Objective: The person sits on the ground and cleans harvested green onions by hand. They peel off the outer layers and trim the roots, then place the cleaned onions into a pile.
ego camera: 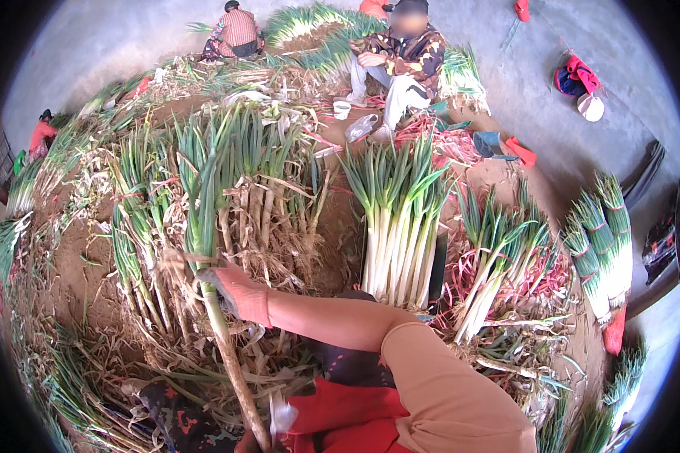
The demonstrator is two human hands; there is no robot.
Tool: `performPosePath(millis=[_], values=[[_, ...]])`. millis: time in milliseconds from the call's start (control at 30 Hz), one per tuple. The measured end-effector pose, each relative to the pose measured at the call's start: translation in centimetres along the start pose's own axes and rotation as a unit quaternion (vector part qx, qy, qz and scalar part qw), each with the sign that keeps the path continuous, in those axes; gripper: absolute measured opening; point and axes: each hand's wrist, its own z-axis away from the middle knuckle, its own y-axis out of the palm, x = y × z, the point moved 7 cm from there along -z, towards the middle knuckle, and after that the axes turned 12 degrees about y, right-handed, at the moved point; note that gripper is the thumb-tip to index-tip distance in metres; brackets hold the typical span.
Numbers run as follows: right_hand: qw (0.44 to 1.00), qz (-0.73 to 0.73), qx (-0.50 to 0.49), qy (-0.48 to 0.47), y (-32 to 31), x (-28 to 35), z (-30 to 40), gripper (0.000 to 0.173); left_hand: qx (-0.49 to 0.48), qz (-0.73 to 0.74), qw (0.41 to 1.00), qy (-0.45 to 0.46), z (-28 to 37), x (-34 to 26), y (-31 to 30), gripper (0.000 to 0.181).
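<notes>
My right hand (237, 291), in an orange glove with a grey palm, is closed around a long green onion (221, 328) partway up its stalk. The onion leans with its green leaves up and away from me and its brownish lower end towards me. A blurred strip of dry leaf (184, 257) sticks out at the right hand. Only a dark bit of my left hand (247, 443) shows at the bottom edge, around the stalk's lower end. Unpeeled onions with roots (260, 215) lie just ahead. Clean white-stemmed onions (399, 249) stand in a dark holder to the right.
More onions (490, 272) lie on pink ties at the right, with tied bundles (600, 243) beyond. A seated person (411, 62) faces me; other people (237, 31) crouch farther off. A white cup (341, 109) and plastic bag (361, 128) lie between. Husks cover the ground.
</notes>
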Motion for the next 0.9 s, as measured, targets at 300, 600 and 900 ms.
performPosePath(millis=[300,600,900], values=[[0.671,0.73,-0.121,-0.052,-2.5,0.3,-1.3,0.045,-0.04,0.05,0.998,-0.02,-6.0,-1.2,2.9,0.02],[0.855,0.265,-0.363,-0.259,-8.7,13.4,4.2,0.062,-0.048,-0.001,0.999,0.023,-5.3,-1.3,1.0,0.029],[0.93,0.26,-0.242,-0.092,-10.7,8.5,-0.7,0.067,-0.057,-0.053,0.993,0.087,-4.1,-2.9,2.0,0.024]])
